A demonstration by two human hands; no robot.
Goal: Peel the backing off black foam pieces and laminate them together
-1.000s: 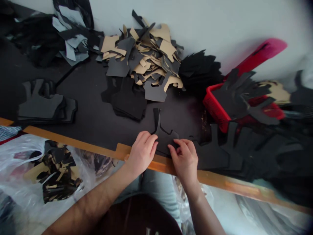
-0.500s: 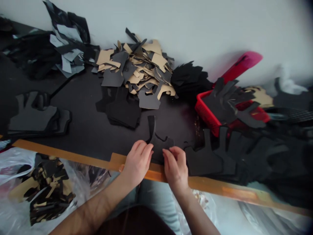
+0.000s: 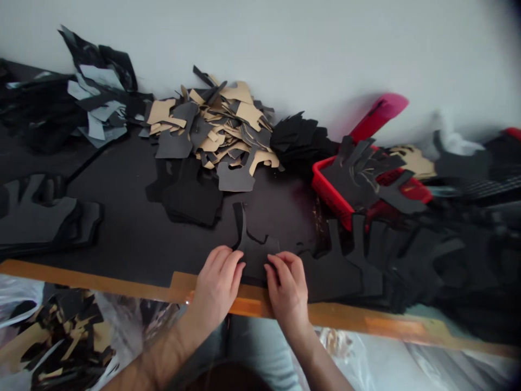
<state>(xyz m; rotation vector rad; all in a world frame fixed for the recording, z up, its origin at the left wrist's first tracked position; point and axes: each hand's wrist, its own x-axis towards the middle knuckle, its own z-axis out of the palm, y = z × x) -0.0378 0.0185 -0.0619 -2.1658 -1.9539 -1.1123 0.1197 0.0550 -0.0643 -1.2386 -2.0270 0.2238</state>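
A dark, flat cut-out piece (image 3: 255, 259) with a tall curved arm lies on the black table close to its front edge. Its left side is pinched by my left hand (image 3: 216, 283), fingers curled together. On its right side my right hand (image 3: 288, 288) has the thumb and fingertips closed at the edge. Fingertips cover parts of both sides. To the right lie overlapping dark cut-outs (image 3: 331, 271) of similar shape. Behind the piece sits a small stack of black pieces (image 3: 193, 201).
A heap of tan and dark scraps (image 3: 228, 127) stands against the wall. At right is a red basket (image 3: 331, 187) holding dark pieces. Grey cut-outs (image 3: 36, 217) are stacked at left. Orange-brown tape (image 3: 134, 285) lines the table edge; below hangs a plastic bag of scraps (image 3: 73, 336).
The view has shifted a little, so the table's contents appear lower and mostly further left. Both hands stay at the same piece, with little change in their grip.
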